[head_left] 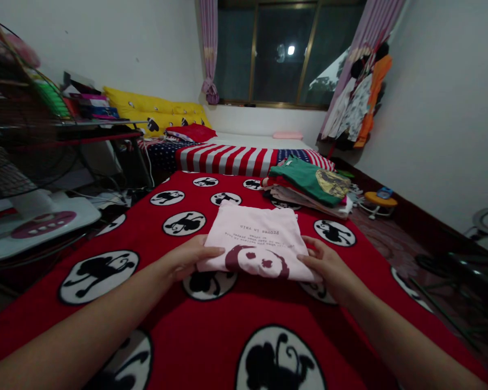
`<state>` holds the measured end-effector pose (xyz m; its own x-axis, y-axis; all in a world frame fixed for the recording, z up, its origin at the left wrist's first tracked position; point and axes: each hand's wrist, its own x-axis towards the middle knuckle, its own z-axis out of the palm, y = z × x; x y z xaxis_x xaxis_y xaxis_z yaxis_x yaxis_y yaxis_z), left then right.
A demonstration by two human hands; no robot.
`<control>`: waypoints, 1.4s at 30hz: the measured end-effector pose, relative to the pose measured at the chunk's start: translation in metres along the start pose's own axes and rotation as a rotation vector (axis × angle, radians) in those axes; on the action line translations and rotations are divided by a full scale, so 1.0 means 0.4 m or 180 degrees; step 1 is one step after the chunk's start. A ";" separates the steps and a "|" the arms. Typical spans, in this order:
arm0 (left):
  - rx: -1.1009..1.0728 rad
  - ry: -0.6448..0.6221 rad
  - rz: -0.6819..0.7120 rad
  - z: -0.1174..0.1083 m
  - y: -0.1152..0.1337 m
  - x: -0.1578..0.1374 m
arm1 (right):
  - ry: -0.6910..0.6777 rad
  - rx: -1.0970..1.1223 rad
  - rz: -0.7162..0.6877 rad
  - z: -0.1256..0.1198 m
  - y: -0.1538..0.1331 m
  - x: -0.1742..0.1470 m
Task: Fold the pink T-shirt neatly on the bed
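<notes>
Folded pink T-shirt (255,242) lies flat on red blanket (211,325) with black-and-white round prints, centre of bed. Left hand (189,257) grips its near left edge, fingers curled over the fabric. Right hand (326,262) pinches near right corner, fingers bent. Stack of folded clothes (309,187), green on top, sits beyond, well apart to the right.

pink T-shirt (255,238): soft matt cloth, dull dark-red print | red blanket (211,319): matt, slightly fuzzy fabric, black-and-white printed circles | pile of folded clothes (309,187): matt cloth, green on top | window frame (284,54): glossy brass-toned metal | walls: smooth matt white
</notes>
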<state>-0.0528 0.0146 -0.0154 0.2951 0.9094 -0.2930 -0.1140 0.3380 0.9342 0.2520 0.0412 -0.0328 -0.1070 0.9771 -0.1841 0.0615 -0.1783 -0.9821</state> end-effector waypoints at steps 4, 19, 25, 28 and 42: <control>0.0263 -0.0034 -0.0063 0.010 0.009 -0.085 | -0.0249 -0.0035 0.0002 -0.012 0.005 -0.093; 0.0187 0.0947 -0.0139 -0.034 -0.006 -0.032 | 0.0245 -0.0150 -0.0222 -0.089 0.063 0.011; 0.1494 0.1638 0.0811 -0.037 0.001 0.100 | 0.0842 -0.1300 -0.0729 -0.046 0.028 0.095; 0.1640 0.1721 0.1067 -0.042 -0.006 0.142 | 0.1043 -0.1633 -0.0742 -0.032 0.011 0.126; 0.3251 0.2488 0.1696 -0.088 -0.061 0.208 | 0.1579 -0.2798 -0.1127 -0.005 0.059 0.220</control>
<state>-0.0587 0.0905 -0.0697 -0.2036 0.8838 0.4212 0.7915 -0.1046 0.6022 0.2459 0.1231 -0.0723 0.1444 0.9302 0.3376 0.8210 0.0778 -0.5656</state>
